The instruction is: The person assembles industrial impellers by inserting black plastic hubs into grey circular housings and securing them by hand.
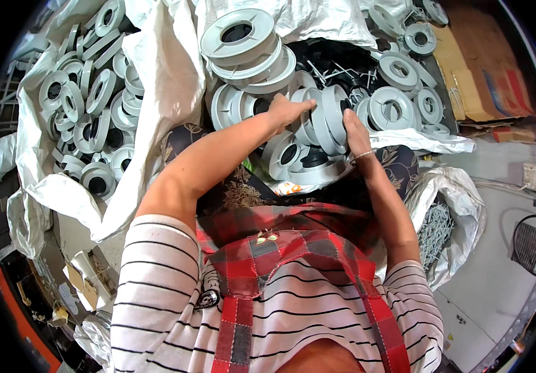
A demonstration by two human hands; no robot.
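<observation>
Between my two hands stand grey plastic flanged rings (333, 118), tilted on edge and pressed close together. My left hand (291, 112) reaches over from the left, its fingers closed on the left side of these rings. My right hand (357, 132) holds the right one by its rim, fingers along the far edge and partly hidden. Just beyond my left hand rises a stack of similar rings (240, 53) with dark centres. More rings with black inserts (311, 163) lie below my hands, over my lap.
At left, a white woven sack (156, 68) surrounds a heap of grey rings (100, 93). More rings (392, 109) and black parts with white rods (336, 74) lie at far right. A sack of metal screws or nails (436, 230) stands right, near cardboard (485, 68).
</observation>
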